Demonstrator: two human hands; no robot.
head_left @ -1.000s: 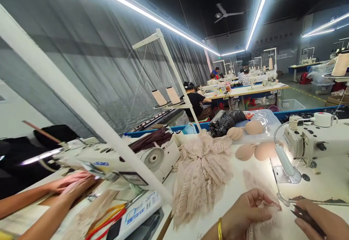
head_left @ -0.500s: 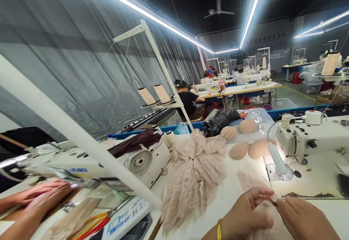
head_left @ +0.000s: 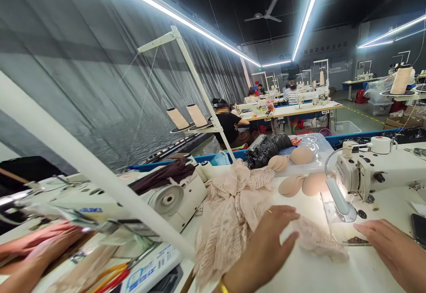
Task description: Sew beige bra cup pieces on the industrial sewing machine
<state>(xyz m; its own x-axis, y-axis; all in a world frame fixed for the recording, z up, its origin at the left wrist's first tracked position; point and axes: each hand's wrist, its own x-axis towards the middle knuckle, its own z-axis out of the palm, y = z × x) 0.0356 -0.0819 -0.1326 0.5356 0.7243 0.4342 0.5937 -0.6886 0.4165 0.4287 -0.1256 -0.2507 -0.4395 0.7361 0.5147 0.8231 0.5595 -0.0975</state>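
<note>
A small beige lace piece [head_left: 317, 239] lies spread on the white table between my two hands. My left hand [head_left: 271, 244], with a ring and a gold bangle, is open at its left side, fingers and thumb apart, holding nothing. To its right, my right hand [head_left: 382, 244] is open beside the front edge of the sewing machine bed, also holding nothing. Beyond my left hand is a tied bunch of beige lace [head_left: 229, 222]. Beige bra cups [head_left: 289, 185] sit behind the lace piece, left of the lit sewing machine [head_left: 353, 173].
A co-worker's hands [head_left: 56, 244] work at another sewing machine [head_left: 100, 208] at left. A thread stand [head_left: 196, 75] with beige cones rises between the machines. A black plastic-wrapped bundle [head_left: 268, 151] and a clear plastic lid [head_left: 316, 144] lie behind. A phone [head_left: 418, 226] rests at the right edge.
Both hands have let go of the small lace piece, which now lies flat on the table. My left hand moved left and my right hand moved right.
</note>
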